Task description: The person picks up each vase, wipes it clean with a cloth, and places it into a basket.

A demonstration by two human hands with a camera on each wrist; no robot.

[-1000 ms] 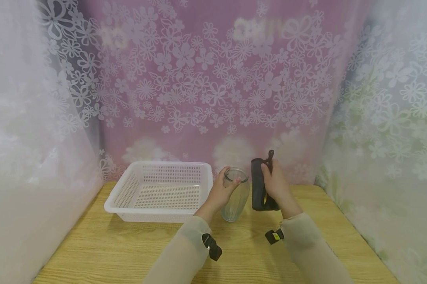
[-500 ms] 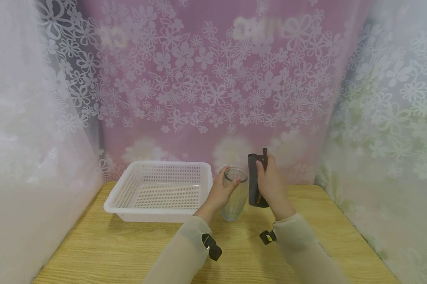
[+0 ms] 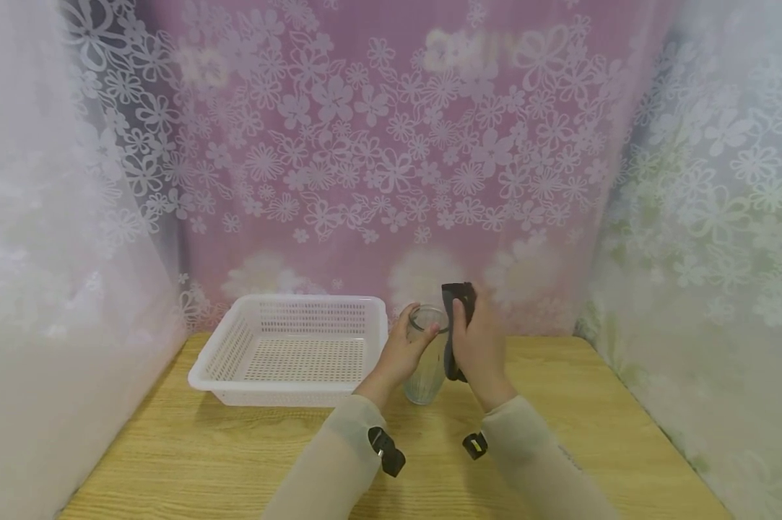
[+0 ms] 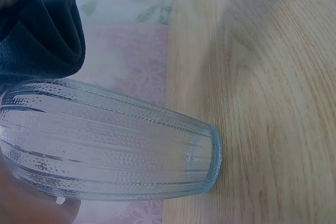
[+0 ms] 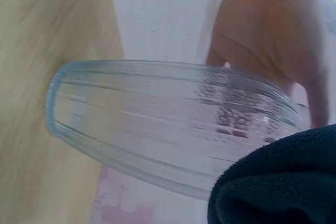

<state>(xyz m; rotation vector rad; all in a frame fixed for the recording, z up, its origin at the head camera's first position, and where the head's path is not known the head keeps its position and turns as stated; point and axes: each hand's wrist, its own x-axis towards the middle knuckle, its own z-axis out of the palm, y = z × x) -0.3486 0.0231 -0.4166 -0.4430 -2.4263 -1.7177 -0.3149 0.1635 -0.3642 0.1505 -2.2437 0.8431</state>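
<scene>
A clear ribbed glass vase (image 3: 423,379) stands upright on the table, its base on the wood. My left hand (image 3: 398,357) grips it near the rim from the left, thumb across the near side. In my right hand (image 3: 480,350) is a dark folded cloth (image 3: 458,292), held at the vase's right side. The left wrist view shows the folds of the cloth (image 4: 44,43) right at the upper body of the vase (image 4: 115,140). From the right wrist, the cloth (image 5: 286,174) overlaps the wide part of the vase (image 5: 152,114), and left fingers show behind the glass.
A white perforated plastic basket (image 3: 289,388) sits to the left of the vase, close to my left hand. The wood-grain table (image 3: 559,448) ends at a pink flowered curtain (image 3: 339,180) behind, with pale curtains on both sides.
My right hand has moved left with the cloth, from apart from the vase to right beside it. The left hand and vase have stayed nearly in place.
</scene>
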